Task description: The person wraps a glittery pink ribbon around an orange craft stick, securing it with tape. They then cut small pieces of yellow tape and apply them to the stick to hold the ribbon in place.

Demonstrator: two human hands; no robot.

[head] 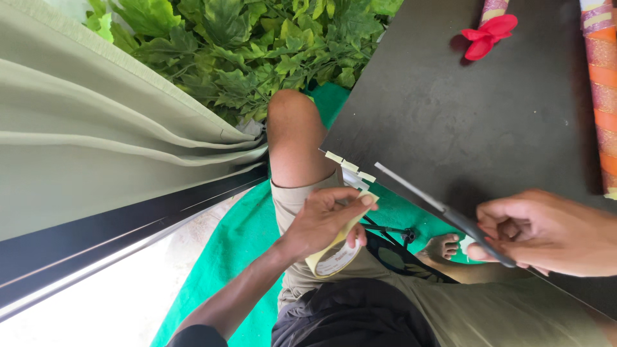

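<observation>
My left hand (324, 222) grips a roll of pale yellow tape (335, 258) over my lap, with a short strip pulled up to the fingertips. My right hand (553, 234) holds a pair of scissors (418, 193) by the handles. The long grey blade points up and left along the edge of the black table (463, 115), its tip a little right of the left hand. Several small cut pieces of tape (350, 166) stick along the table's near corner edge, just above the left hand.
A red paper flower (488, 33) and a glittery orange-and-pink wrapped roll (601, 90) lie on the table's far side. A beige curtain (96, 141) hangs at the left, green leaves (257, 45) behind my knee. A green mat (238, 244) covers the floor.
</observation>
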